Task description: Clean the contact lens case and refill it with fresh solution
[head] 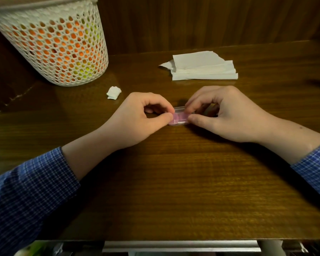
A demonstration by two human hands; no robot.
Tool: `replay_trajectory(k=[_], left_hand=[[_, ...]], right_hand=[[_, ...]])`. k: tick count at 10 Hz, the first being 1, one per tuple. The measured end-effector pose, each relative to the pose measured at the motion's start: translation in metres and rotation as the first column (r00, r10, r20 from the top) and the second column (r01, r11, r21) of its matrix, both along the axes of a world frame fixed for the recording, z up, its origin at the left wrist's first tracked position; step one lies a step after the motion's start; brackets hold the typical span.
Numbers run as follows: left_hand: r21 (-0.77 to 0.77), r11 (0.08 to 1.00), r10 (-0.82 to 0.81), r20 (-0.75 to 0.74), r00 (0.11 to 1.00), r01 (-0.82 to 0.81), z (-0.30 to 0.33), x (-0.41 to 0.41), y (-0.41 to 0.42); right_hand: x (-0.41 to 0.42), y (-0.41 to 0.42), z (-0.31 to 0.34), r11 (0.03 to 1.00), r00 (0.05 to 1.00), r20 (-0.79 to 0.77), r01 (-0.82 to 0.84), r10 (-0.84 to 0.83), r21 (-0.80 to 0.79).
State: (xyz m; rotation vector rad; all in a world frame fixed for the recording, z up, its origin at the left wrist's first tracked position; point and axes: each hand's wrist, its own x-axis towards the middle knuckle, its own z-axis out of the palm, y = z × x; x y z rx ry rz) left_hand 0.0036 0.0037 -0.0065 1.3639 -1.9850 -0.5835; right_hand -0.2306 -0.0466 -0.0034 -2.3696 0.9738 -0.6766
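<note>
Two hands, left hand (137,117) and right hand (227,115), pinch the pink contact lens case (179,119).

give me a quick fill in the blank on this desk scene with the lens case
1. Both hands, left and right, pinch the pink ____ on the table.
2. The crumpled tissue lies to the ____ of the left hand.
3. The stack of folded tissues lies ____ the hands.
4. The mesh ____ stands at the far left.

Missing words: lens case; left; behind; basket

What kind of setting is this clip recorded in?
Probably a home desk or dresser: a dark wooden tabletop against wood panelling, a mesh basket and folded tissues.
</note>
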Motion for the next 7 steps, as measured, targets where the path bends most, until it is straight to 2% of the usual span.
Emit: replay_trajectory(k=[6, 7], left_hand=[[-0.017, 1.000, 0.023, 0.009, 1.000, -0.023, -0.003, 0.000, -0.003], [-0.009, 0.998, 0.066, -0.054, 0.996, -0.067, -0.002, -0.002, -0.002]], right_hand=[[0.003, 0.006, 0.007, 0.999, 0.997, -0.074, 0.026, -0.028, -0.022], [0.003, 0.010, 0.009, 0.999, 0.999, -0.010, 0.047, -0.047, 0.021]])
